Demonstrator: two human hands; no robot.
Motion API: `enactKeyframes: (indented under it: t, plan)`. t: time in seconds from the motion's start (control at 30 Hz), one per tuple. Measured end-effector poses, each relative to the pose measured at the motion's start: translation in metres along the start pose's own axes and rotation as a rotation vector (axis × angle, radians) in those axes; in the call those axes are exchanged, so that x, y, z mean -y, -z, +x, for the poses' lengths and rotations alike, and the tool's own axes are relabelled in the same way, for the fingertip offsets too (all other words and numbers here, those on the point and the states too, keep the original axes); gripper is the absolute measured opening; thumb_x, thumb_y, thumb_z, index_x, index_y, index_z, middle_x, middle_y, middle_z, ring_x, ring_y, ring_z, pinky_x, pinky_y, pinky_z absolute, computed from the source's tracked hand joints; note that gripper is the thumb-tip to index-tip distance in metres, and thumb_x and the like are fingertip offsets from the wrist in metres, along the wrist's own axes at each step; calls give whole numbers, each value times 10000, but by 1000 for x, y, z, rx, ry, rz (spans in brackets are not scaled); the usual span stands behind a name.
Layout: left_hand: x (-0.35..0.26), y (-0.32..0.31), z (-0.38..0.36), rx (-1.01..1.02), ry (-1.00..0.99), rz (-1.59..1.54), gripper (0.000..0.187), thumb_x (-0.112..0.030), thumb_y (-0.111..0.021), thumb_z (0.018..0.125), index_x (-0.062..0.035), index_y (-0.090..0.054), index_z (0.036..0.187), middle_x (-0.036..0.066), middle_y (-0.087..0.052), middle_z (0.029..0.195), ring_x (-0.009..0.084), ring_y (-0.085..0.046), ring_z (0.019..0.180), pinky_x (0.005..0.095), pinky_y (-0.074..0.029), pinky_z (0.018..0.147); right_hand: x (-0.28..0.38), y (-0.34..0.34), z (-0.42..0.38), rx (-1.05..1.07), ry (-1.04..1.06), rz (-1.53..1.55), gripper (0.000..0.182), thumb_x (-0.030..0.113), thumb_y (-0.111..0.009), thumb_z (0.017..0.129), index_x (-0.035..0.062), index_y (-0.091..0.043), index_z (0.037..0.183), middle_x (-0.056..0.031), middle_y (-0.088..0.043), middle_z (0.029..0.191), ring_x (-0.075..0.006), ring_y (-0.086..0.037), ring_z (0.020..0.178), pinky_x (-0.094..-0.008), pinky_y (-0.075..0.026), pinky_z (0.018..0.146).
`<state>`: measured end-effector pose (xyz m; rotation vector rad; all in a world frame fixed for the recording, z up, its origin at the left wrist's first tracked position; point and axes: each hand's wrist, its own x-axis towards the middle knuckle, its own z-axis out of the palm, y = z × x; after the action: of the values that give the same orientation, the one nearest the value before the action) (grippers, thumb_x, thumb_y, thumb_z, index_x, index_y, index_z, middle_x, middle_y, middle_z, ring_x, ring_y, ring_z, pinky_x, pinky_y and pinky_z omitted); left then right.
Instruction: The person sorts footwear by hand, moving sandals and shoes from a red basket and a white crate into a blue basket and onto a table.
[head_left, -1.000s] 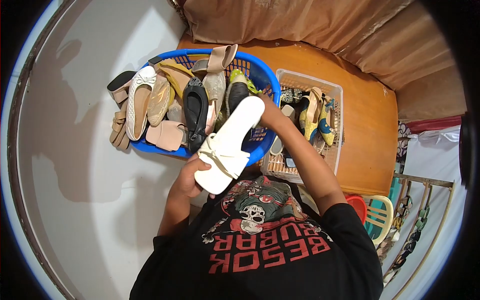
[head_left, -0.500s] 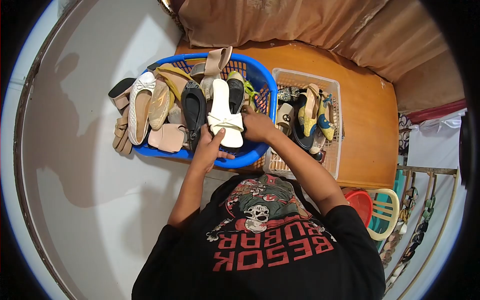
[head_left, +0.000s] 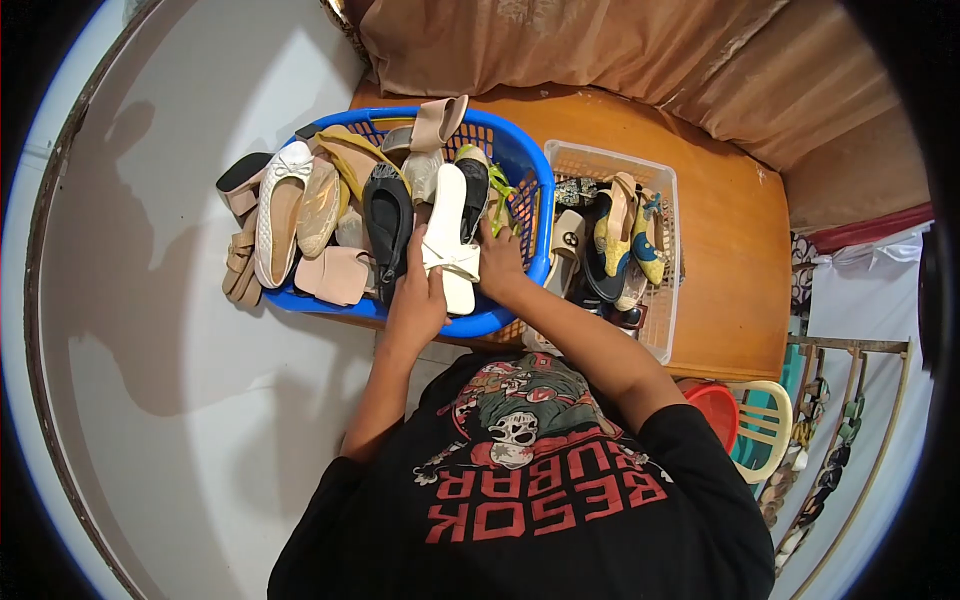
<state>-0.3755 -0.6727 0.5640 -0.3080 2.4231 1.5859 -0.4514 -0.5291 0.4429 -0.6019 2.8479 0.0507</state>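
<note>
So I'm looking at a white bow-strap slide sandal (head_left: pixel 454 238) sitting on top of the shoe pile in a blue laundry basket (head_left: pixel 547 215), just left of center in the frame. The person's left hand (head_left: pixel 415 298) is lying along the sandal's left side, thumb touching near the strap, but I can't tell if it's actually clamping. The right hand (head_left: pixel 503 264) is resting close by the other side with its fingertips dipping toward the pile (can't tell from here whether they're gripping anything, sorry). The two hands are staying on opposite sides of it.

A black ballet flat (head_left: pixel 387 215) is lying just left of the sandal, and a white quilted ballet flat (head_left: pixel 281 222) is hanging over the basket's left end. Right of center, a clear plastic basket (head_left: pixel 673 255) is standing on the orange-brown wooden table (head_left: pixel 735 260), holding yellow patterned shoes (head_left: pixel 619 225) and a beige slide (head_left: pixel 569 230). Brown curtains (head_left: pixel 620 50) are draping across the upper right.
</note>
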Motion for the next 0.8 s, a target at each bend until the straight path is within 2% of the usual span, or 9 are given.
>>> enactKeyframes:
  t: [0.17, 0.23, 0.27, 0.33, 0.37, 0.53, 0.63, 0.67, 0.8]
  plan:
    - [-19, 13, 1, -45, 29, -17, 565, -48, -449, 1024, -156, -311, 1561, 293, -702, 994, 374, -730, 701, 445, -584, 542, -7, 12, 2, -15, 65, 204, 322, 203, -632, 856, 84, -745, 1134, -199, -542, 1360, -376, -552, 1101, -480, -480, 880]
    - [2, 13, 11, -131, -120, 30, 544, -53, -452, 1025, -147, -341, 1549, 293, -699, 1032, 381, -731, 740, 458, -585, 578, -10, 14, 0, -233, 365, 497, 302, 159, -637, 830, 19, -739, 1077, -250, -642, 1139, -399, -596, 1029, -492, -508, 883]
    - [13, 12, 16, -213, -266, 84, 524, -57, -455, 1026, -138, -371, 1537, 293, -695, 1070, 387, -731, 779, 471, -586, 613, -12, 16, 0, -235, 374, 493, 302, 159, -637, 830, 19, -739, 1077, -250, -642, 1139, -399, -596, 1029, -492, -508, 883]
    - [-2, 17, 9, -167, -152, 14, 522, -61, -457, 1028, -134, -373, 1538, 295, -687, 1109, 388, -728, 842, 467, -583, 679, -18, 30, 1, -263, 214, 625, 280, 126, -633, 812, -37, -735, 1016, -270, -666, 991, -421, -624, 997, -477, -516, 911]
    - [-8, 19, 7, -109, -35, -55, 520, -64, -458, 1031, -131, -375, 1539, 297, -679, 1148, 389, -724, 906, 462, -580, 746, -25, 31, 5, -280, 229, 638, 247, 107, -655, 797, -62, -734, 958, -262, -661, 1015, -441, -636, 992, -476, -511, 938]
    - [0, 24, 21, -202, -111, -70, 498, -64, -462, 1035, -98, -399, 1528, 264, -658, 1227, 359, -695, 1025, 409, -537, 891, -43, 77, 14, -367, 223, 752, 256, 103, -738, 748, -69, -732, 937, -253, -647, 1034, -426, -640, 1004, -470, -519, 923]
    - [-15, 39, 32, -303, -359, -92, 488, -74, -476, 1042, -63, -396, 1524, 185, -618, 1307, 260, -666, 1050, 373, -533, 895, -57, 125, 8, -503, 288, 797, 219, 132, -742, 753, -53, -705, 864, -224, -647, 990, -419, -640, 954, -463, -523, 875]
    - [-33, 43, 21, -164, 34, -454, 487, -71, -477, 1042, -45, -392, 1520, 195, -616, 1299, 253, -638, 1114, 370, -512, 944, -65, 135, 8, -500, 289, 796, 219, 132, -742, 753, -53, -705, 864, -224, -647, 990, -419, -640, 954, -463, -523, 875]
    - [10, 66, 56, -149, -143, -79, 546, -98, -546, 1005, -29, -382, 1521, 247, -602, 1335, 317, -601, 1229, 403, -449, 1055, -100, 171, 2, -410, 468, 705, 286, 187, -779, 783, -43, -610, 775, -201, -577, 864, -386, -606, 816, -457, -485, 738]
